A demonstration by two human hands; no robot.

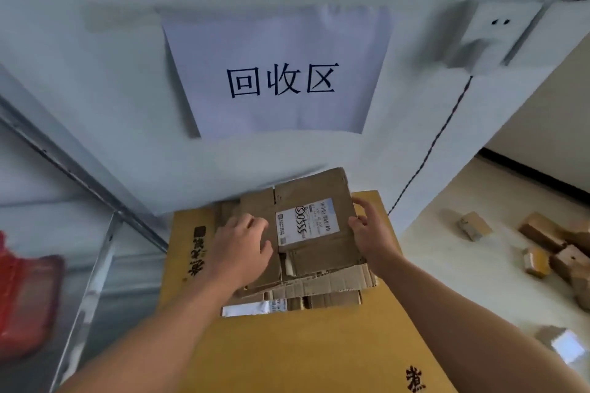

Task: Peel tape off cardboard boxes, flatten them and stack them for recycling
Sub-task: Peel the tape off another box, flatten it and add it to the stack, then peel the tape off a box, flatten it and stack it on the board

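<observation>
Atop the stack [322, 285], left hand [242, 244] presses open-palmed, right hand [370, 233] grips the flattened box [311, 190] — align edges before releasing.

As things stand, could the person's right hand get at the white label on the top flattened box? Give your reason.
Probably yes. The right hand grips the top flattened box at its right edge, just beside the white label. Nothing covers the label, and the left hand rests left of it.
</observation>
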